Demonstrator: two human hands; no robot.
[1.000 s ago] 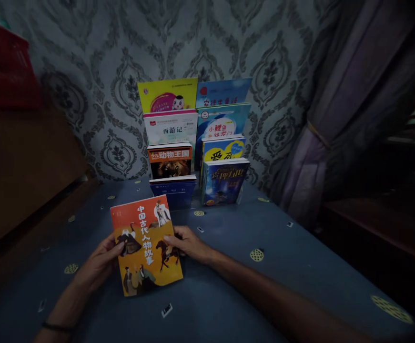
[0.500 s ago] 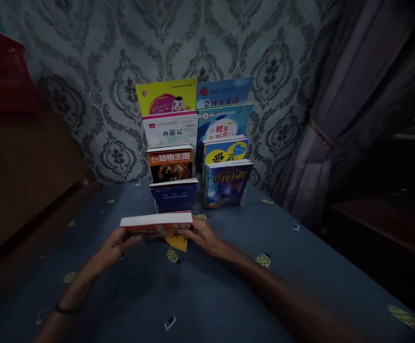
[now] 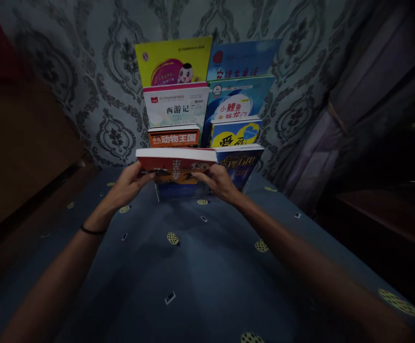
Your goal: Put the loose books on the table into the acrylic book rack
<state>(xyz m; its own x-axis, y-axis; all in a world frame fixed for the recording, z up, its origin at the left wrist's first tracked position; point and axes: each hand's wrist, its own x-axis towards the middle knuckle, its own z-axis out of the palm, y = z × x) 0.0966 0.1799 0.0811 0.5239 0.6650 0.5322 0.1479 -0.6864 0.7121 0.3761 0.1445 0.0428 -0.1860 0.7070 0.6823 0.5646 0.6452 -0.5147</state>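
A thick book with a red and orange cover [image 3: 176, 167] is held up between both hands, its white page edge on top. My left hand [image 3: 130, 183] is closed on its left end, thumb on the cover. Around its right end is my right hand [image 3: 219, 181], also closed. Just behind it, a dark blue book [image 3: 178, 189] stands mostly hidden. Farther back in the left column stand an orange animal book [image 3: 174, 138], a white book [image 3: 177, 107] and a yellow book [image 3: 175, 59]. Beside my right hand stands a dark blue book with gold lettering [image 3: 242, 164].
The right column also has a yellow-and-blue book [image 3: 236, 133], a teal book [image 3: 239, 97] and a blue book [image 3: 245, 57], near a patterned wall [image 3: 117, 105]. A blue cloth with pineapple prints [image 3: 207, 267] lies beneath. A curtain [image 3: 346, 109] hangs right; a brown box [image 3: 21, 147] is left.
Both hands have lifted the red and orange book up and forward, and it now covers most of the front blue book in the left column. The view has shifted closer to the books.
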